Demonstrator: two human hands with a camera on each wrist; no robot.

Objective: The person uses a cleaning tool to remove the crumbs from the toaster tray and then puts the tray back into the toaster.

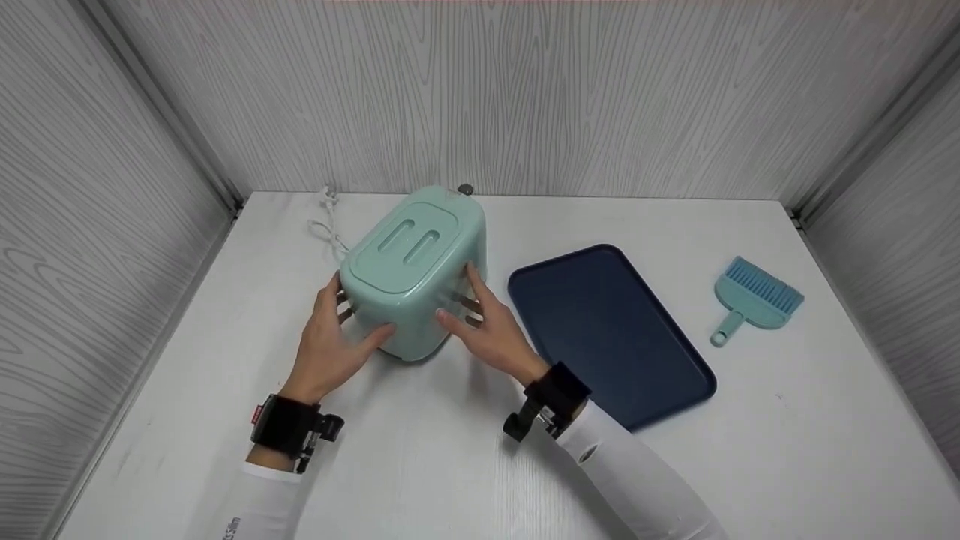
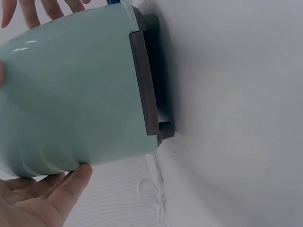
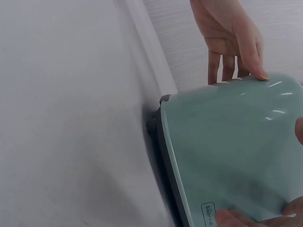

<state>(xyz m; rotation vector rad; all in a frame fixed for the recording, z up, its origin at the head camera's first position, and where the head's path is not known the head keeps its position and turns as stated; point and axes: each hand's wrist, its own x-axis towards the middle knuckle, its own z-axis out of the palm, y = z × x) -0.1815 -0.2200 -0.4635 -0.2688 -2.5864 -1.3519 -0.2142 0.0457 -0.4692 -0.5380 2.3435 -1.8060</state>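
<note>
A mint-green toaster with a two-slotted lid stands at an angle on the white table. My left hand holds its near left corner, thumb on the near end and fingers at the left side. On its right side, my right hand grips with thumb and fingers spread apart. The left wrist view shows the toaster's dark base tray and a small foot close to the tabletop. Whether the base is fully down is hard to tell. A small printed label shows in the right wrist view.
To the right of the toaster lies a dark blue tray, partly under my right forearm. Farther right is a light blue brush with a dustpan. A tied white cord lies behind the toaster's left side. Grey wood-grain panels enclose the table.
</note>
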